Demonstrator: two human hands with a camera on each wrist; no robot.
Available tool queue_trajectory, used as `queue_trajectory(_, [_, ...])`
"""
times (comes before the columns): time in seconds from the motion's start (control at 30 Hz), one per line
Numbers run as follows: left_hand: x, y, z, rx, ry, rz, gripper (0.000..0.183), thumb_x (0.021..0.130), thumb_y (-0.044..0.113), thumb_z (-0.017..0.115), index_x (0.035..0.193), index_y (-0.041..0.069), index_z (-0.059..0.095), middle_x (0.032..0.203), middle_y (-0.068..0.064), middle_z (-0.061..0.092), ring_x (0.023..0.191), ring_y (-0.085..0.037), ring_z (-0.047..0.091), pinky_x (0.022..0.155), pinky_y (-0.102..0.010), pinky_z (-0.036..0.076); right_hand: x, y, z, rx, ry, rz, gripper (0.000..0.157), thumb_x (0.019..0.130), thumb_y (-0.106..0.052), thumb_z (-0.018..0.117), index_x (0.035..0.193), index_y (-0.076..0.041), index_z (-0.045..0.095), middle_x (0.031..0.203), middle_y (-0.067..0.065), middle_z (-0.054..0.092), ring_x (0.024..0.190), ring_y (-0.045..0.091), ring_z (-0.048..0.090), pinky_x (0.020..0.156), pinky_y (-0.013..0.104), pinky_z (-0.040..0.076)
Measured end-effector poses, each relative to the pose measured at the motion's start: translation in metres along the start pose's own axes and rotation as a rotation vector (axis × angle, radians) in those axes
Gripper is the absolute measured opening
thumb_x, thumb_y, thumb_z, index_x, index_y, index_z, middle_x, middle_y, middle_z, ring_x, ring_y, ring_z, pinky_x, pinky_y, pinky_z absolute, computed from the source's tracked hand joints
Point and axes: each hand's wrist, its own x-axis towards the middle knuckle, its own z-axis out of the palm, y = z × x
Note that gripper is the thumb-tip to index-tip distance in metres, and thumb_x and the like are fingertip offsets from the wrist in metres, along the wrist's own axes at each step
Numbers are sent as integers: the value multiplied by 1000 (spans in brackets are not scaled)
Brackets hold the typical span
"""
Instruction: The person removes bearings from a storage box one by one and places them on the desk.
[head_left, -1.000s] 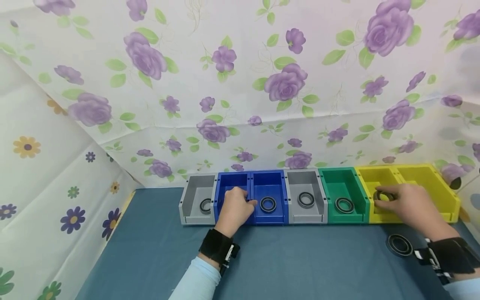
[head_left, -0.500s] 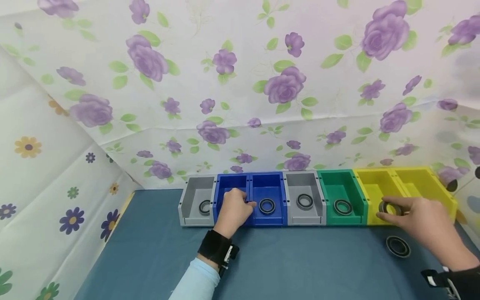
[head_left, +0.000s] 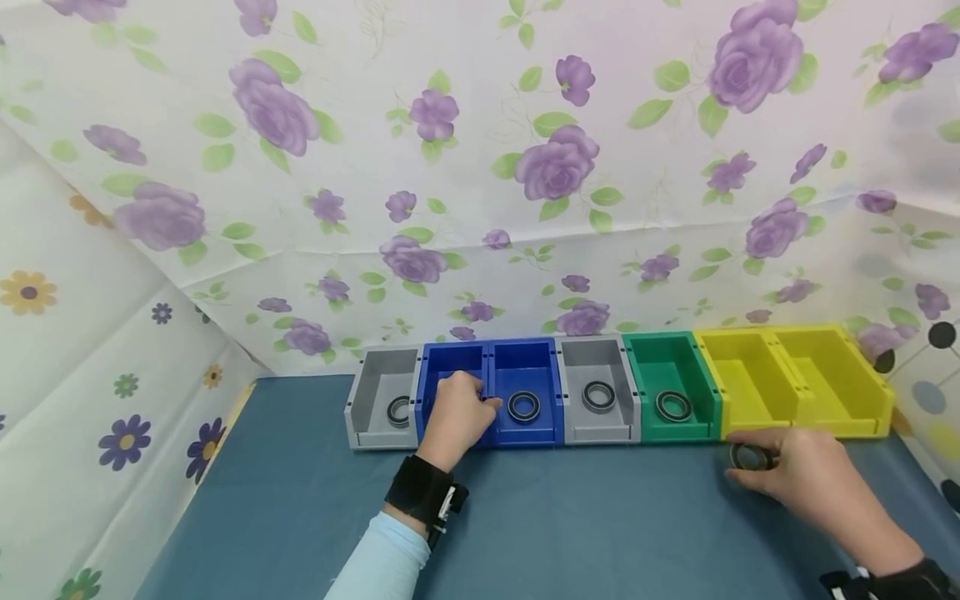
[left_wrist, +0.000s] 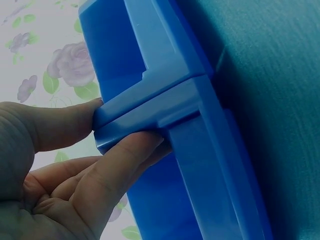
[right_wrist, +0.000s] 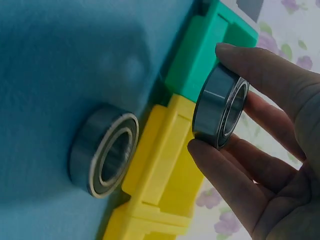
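My right hand (head_left: 813,475) pinches a ball bearing (right_wrist: 220,107) between thumb and fingers, just in front of the yellow bins. A second bearing (right_wrist: 105,152) lies on the blue cloth below it; in the head view the hand hides it. My left hand (head_left: 456,417) reaches over the left blue bin (head_left: 453,357). In the left wrist view its thumb and fingers (left_wrist: 127,155) pinch the adjoining side walls (left_wrist: 145,110) of the two blue bins. The inside of that left bin is mostly covered by the hand.
Bearings lie singly in the left grey bin (head_left: 363,392), right blue bin (head_left: 522,358), right grey bin (head_left: 592,358) and green bin (head_left: 667,367). Two yellow bins (head_left: 836,375) end the row at the right. A flowered sheet (head_left: 480,208) hangs behind; blue cloth (head_left: 562,525) covers the table.
My right hand has lifted a bearing out of the left yellow bin and brought it toward me and slightly left, over the cloth. My left hand stays at the blue bins.
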Motion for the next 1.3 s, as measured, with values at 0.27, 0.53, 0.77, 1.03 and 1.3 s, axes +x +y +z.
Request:
queue_trajectory(0.27, [-1,1,-1,-1,-8,-14,27,84,19,70,100,-3,70,87,-15,66,46,-11,47,39,-22,29,3,0,16,-26,-76,-78,42,57,-32,87,96,-22,75,95,4,73,90,26,67,70,45,53])
queue_trajectory(0.53, [-2,2,-1,-5,-5,-19,32,83,19,70,106,-3,69,95,-17,68,51,-12,55,41,-22,34,5,2,24,-18,-140,-87,44,54,-31,88,95,-25,74,98,0,72,96,26,65,75,48,51])
queue_trajectory(0.77, [-2,0,0,-6,-9,-20,29,83,20,71,103,-2,70,92,-17,69,52,-13,56,41,-23,35,4,6,29,-37,-177,-71,42,52,-29,88,92,-28,74,97,-4,72,96,24,64,76,47,50])
queue_trajectory(1.03, [-1,1,1,30,3,-22,36,83,20,71,111,-2,67,120,-19,62,70,-14,63,53,-23,45,5,7,32,-42,-220,-62,43,52,-31,88,92,-27,74,96,-4,72,97,24,64,78,48,49])
queue_trajectory(1.3, [-2,2,0,24,1,-17,32,83,20,71,106,-2,69,111,-20,66,64,-14,61,48,-23,41,8,6,33,-59,-224,-69,44,54,-34,87,96,-24,74,99,-1,72,102,27,62,81,51,48])
